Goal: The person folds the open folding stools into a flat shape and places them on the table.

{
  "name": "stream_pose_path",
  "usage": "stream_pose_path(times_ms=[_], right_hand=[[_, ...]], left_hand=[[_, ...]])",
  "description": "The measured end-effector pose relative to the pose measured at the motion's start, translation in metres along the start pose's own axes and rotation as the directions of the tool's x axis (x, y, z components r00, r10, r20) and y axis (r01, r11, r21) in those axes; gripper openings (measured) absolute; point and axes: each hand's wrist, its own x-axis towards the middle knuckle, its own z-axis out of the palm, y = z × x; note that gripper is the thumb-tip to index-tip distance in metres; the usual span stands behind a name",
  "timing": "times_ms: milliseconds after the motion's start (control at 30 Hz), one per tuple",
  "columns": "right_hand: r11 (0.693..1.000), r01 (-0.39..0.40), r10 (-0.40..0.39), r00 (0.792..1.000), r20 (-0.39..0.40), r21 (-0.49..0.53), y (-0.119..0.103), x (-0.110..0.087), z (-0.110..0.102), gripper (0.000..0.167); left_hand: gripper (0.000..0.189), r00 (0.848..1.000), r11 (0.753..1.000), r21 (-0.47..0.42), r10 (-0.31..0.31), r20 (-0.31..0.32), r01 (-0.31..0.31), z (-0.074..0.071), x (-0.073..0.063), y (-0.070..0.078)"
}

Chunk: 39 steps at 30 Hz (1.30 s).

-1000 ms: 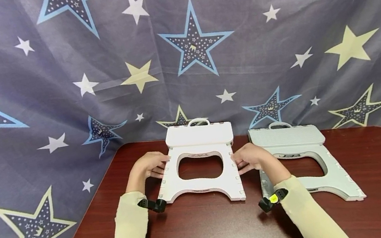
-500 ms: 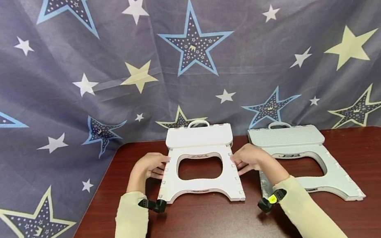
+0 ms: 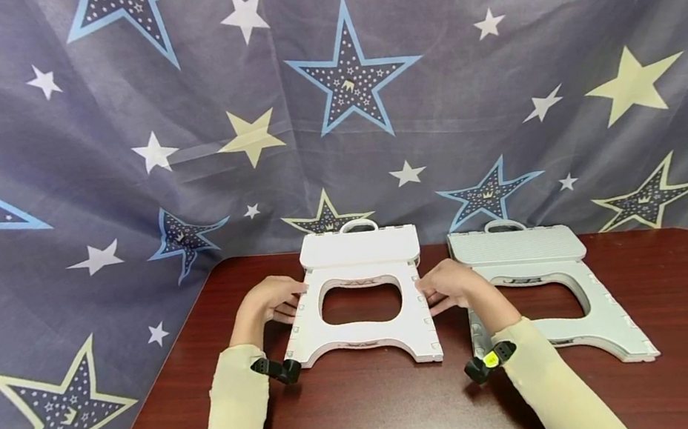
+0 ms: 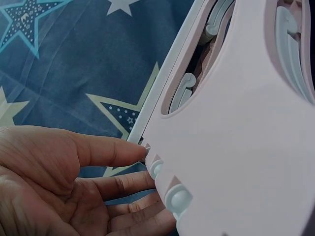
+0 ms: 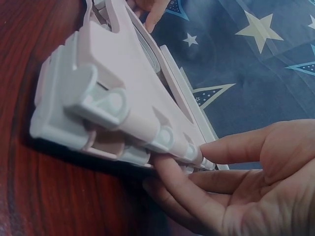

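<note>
A pale pinkish-white folding step stool (image 3: 359, 248), folded flat, lies between both hands in the head view, its carry handle (image 3: 359, 225) at the far end. My left hand (image 3: 270, 301) grips its left side. In the left wrist view the thumb presses the hinged edge and the other fingers curl toward the underside, their tips partly hidden. My right hand (image 3: 452, 281) grips the opposite side. In the right wrist view, the thumb and fingers pinch the edge near its round hinge knobs (image 5: 165, 139). That view shows a gap between the stool's near corner and the table.
A second folded stool (image 3: 518, 247), pale grey-green with a ribbed panel, lies on the right, close to my right forearm. Both are at the brown wooden table (image 3: 376, 419). A star-patterned curtain (image 3: 336, 163) hangs behind and along the left side.
The far end of the held stool, with its handle, has dropped slightly. Both hands keep their grip in almost the same place. The second stool has not moved.
</note>
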Motion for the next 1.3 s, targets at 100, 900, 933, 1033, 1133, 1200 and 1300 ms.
stream_pose_path(times_ms=[100,900,933,1033,1133,1200,1300], right_hand=[[1.0,-0.003,0.003,1.0,-0.005,-0.006,0.0006,0.0014,0.0006,0.018],[0.999,0.01,-0.012,0.999,-0.046,-0.044,0.0035,0.0032,0.0036,0.019],[0.999,0.009,-0.011,0.999,-0.049,-0.047,0.0039,0.0031,0.0037,0.02],[0.999,0.007,-0.01,0.998,-0.056,-0.051,0.0049,0.0028,0.0043,0.022],[0.998,0.002,-0.005,0.998,-0.056,-0.063,0.0051,0.0023,0.0051,0.025],[0.998,0.001,-0.005,0.999,-0.053,-0.07,0.0051,0.0022,0.0053,0.026],[0.997,0.001,-0.005,0.999,-0.045,-0.082,0.0035,0.0024,0.0048,0.025]], left_hand=[[0.02,1.0,1.0,0.002,-0.001,-0.001,0.001,0.0002,-0.001,0.0001],[0.038,1.0,0.999,-0.024,-0.021,0.003,0.021,-0.0034,-0.0003,-0.0048],[0.039,1.0,0.999,-0.029,-0.021,0.001,0.021,-0.0029,0.0002,-0.0054],[0.038,1.0,0.999,-0.036,-0.02,-0.001,0.02,-0.0008,0.0012,-0.0067],[0.036,1.0,0.999,-0.035,-0.023,-0.001,0.023,0.0003,0.0,-0.0071],[0.036,1.0,0.999,-0.037,-0.027,0.001,0.027,0.0005,-0.0011,-0.007],[0.036,0.999,0.999,-0.044,-0.032,0.007,0.032,-0.0003,-0.0021,-0.006]])
